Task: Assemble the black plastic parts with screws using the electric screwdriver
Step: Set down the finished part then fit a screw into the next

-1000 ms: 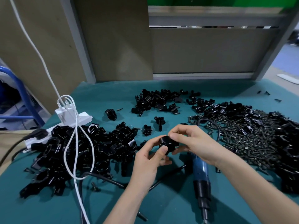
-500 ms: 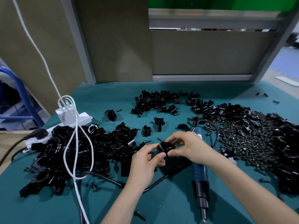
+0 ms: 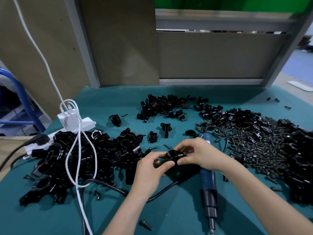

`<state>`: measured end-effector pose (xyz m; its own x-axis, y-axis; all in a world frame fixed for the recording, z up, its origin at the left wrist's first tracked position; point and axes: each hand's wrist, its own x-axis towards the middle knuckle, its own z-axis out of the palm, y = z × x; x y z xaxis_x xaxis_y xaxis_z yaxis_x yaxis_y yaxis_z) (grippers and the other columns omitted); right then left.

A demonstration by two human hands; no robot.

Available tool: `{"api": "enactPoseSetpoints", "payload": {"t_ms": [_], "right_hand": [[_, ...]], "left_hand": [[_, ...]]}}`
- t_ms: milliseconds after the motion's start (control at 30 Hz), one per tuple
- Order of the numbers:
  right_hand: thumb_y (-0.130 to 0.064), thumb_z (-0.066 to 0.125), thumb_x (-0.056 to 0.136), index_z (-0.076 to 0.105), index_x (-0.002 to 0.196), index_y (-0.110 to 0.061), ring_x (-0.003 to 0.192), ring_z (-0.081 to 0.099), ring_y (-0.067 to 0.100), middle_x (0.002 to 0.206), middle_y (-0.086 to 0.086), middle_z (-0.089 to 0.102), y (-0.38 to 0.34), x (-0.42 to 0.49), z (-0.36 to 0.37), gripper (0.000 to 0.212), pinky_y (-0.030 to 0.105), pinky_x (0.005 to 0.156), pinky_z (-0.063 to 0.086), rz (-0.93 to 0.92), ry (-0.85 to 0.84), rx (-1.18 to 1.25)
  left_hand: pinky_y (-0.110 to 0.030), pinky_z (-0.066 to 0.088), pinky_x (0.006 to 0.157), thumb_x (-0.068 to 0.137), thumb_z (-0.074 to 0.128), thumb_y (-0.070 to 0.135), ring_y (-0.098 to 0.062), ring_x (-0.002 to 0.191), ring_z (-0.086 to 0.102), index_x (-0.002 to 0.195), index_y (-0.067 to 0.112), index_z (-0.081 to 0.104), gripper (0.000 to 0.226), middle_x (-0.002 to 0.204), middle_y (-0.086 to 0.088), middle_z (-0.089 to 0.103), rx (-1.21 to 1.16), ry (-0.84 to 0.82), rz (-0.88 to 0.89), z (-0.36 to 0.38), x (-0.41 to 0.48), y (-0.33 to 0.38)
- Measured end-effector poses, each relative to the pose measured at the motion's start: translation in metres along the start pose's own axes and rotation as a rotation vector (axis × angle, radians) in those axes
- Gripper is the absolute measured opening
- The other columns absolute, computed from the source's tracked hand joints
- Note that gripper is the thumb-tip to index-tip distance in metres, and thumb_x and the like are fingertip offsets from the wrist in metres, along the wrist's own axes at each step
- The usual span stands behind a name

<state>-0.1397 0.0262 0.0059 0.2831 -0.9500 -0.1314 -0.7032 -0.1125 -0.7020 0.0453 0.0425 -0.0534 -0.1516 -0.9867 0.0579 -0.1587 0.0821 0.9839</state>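
While both hands pinched the small black plastic clamp piece (image 3: 173, 157) at frame centre, we judged the step as mating the halves before any screw went in. To do it well, we would line up the bores first, keeping the visible round hole facing up, then seat a screw. Our left hand (image 3: 149, 170) closed thumb and forefinger on its lower left edge; our right hand (image 3: 197, 154) curled shut over its right end. We couldn't tell whether a screw was already held. The blue-bodied electric screwdriver (image 3: 207, 180) lay untouched on the teal bench mat (image 3: 169, 216), lower centre-right, under the right wrist. The loose heap of black screws (image 3: 257, 146) sat right of centre.
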Motion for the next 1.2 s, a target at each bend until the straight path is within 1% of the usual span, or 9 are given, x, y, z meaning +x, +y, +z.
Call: {"api": "enactPoseSetpoints", "payload": {"t_ms": [67, 167, 300, 467, 800, 900, 1000, 1100, 1200], "right_hand": [[-0.019, 0.081, 0.076, 0.067, 0.099, -0.027, 0.089, 0.065, 0.01, 0.094, -0.006, 0.069, 0.0, 0.001, -0.001, 0.027, 0.024, 0.084, 0.051, 0.004, -0.012, -0.007], [-0.015, 0.081, 0.076, 0.07, 0.097, -0.021, 0.082, 0.066, 0.01, 0.089, -0.003, 0.071, -0.001, 0.0, -0.001, 0.025, 0.023, 0.08, 0.052, 0.008, -0.012, 0.069], [-0.004, 0.079, 0.075, 0.075, 0.091, -0.016, 0.077, 0.067, 0.011, 0.087, 0.002, 0.074, -0.003, -0.006, -0.002, 0.02, 0.024, 0.079, 0.054, -0.006, -0.026, 0.386], [-0.017, 0.084, 0.067, 0.074, 0.094, -0.006, 0.09, 0.065, 0.021, 0.102, 0.019, 0.071, -0.011, -0.011, 0.011, 0.031, 0.034, 0.094, 0.05, -0.03, -0.064, 0.629], [-0.014, 0.081, 0.065, 0.074, 0.092, -0.005, 0.085, 0.065, 0.019, 0.091, 0.012, 0.071, -0.032, -0.02, 0.031, 0.029, 0.032, 0.092, 0.051, -0.015, -0.036, 0.683], [-0.026, 0.082, 0.061, 0.071, 0.093, -0.013, 0.074, 0.068, 0.015, 0.087, 0.002, 0.071, -0.03, -0.033, 0.009, 0.037, 0.019, 0.074, 0.053, 0.037, 0.081, 0.607], [-0.052, 0.077, 0.066, 0.062, 0.081, -0.018, 0.058, 0.066, 0.012, 0.073, -0.001, 0.068, -0.011, -0.049, -0.019, 0.04, 0.021, 0.054, 0.053, 0.241, 0.42, 0.044], [-0.074, 0.068, 0.062, 0.051, 0.082, -0.021, 0.061, 0.065, 0.014, 0.073, -0.001, 0.064, 0.007, -0.06, -0.009, 0.059, 0.027, 0.058, 0.054, 0.535, 0.278, -0.301], [-0.071, 0.071, 0.061, 0.043, 0.081, -0.025, 0.058, 0.058, 0.007, 0.074, -0.004, 0.06, 0.021, -0.062, 0.016, 0.057, 0.011, 0.04, 0.036, 0.597, 0.223, -0.253]], "left_hand": [[-0.014, 0.046, 0.076, 0.076, 0.079, 0.021, 0.003, 0.082, 0.058, 0.085, 0.046, 0.068, 0.028, 0.093, 0.023, 0.066, 0.113, 0.008, 0.061, -0.002, 0.001, 0.0], [-0.028, 0.049, 0.09, 0.081, 0.076, 0.023, -0.004, 0.097, 0.064, 0.091, 0.04, 0.068, 0.021, 0.095, 0.018, 0.071, 0.069, -0.023, 0.046, 0.0, 0.0, 0.001], [-0.018, 0.048, 0.08, 0.083, 0.069, 0.037, 0.0, 0.091, 0.065, 0.094, 0.042, 0.066, 0.012, 0.095, 0.019, 0.071, -0.015, 0.031, 0.135, -0.001, -0.005, 0.011], [-0.022, 0.049, 0.083, 0.074, 0.061, 0.061, -0.008, 0.092, 0.062, 0.111, 0.049, 0.056, 0.04, 0.099, 0.016, 0.064, -0.009, 0.053, 0.245, 0.002, -0.013, 0.017], [-0.016, 0.043, 0.075, 0.079, 0.059, 0.042, -0.009, 0.08, 0.059, 0.081, 0.032, 0.064, 0.012, 0.084, 0.009, 0.061, -0.094, 0.264, 0.345, 0.008, -0.017, 0.021], [-0.017, 0.044, 0.064, 0.078, 0.058, 0.048, -0.005, 0.065, 0.057, 0.08, 0.031, 0.062, 0.017, 0.077, 0.006, 0.067, -0.172, 0.265, 0.276, 0.006, -0.018, 0.02], [-0.011, 0.039, 0.053, 0.076, 0.057, 0.051, -0.001, 0.052, 0.052, 0.077, 0.033, 0.062, 0.018, 0.071, 0.0, 0.07, -0.252, 0.248, 0.207, 0.005, -0.016, 0.019], [-0.008, 0.043, 0.061, 0.077, 0.058, 0.049, -0.005, 0.062, 0.064, 0.078, 0.035, 0.062, 0.014, 0.069, 0.002, 0.071, -0.208, 0.222, 0.23, 0.009, -0.016, 0.017], [-0.007, 0.043, 0.068, 0.078, 0.059, 0.047, -0.009, 0.074, 0.07, 0.079, 0.037, 0.062, 0.011, 0.071, 0.006, 0.072, -0.163, 0.21, 0.247, 0.01, -0.017, 0.017]]}}
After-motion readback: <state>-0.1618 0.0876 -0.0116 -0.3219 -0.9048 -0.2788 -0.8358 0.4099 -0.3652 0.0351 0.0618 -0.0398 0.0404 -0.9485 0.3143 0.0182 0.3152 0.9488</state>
